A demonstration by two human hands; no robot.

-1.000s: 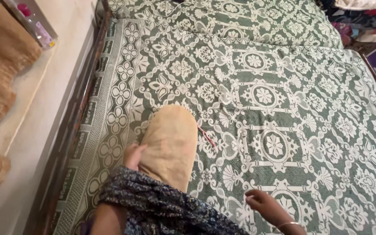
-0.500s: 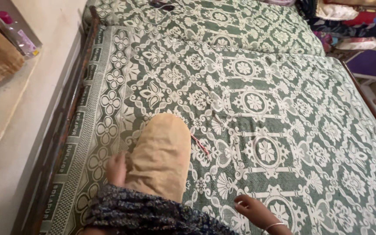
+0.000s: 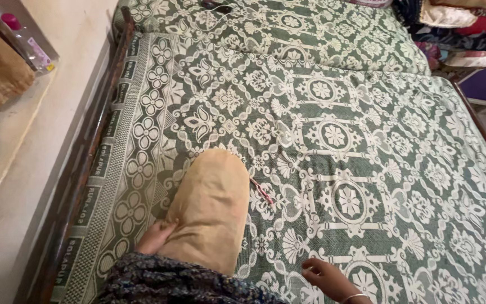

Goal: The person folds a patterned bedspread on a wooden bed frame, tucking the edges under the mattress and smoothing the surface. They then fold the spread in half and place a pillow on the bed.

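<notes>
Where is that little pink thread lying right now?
In the head view the pink thread lies on the green patterned bedspread, just right of the tan-trousered knee and above the right hand.

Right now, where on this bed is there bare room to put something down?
The widest free patch of the green patterned bedspread lies right of the tan trouser knee and beyond the right hand, up to the pillows. A narrower strip runs between the knee and the dark bed frame. It is crowded near the left hand, the knee and the pink thread.
</notes>
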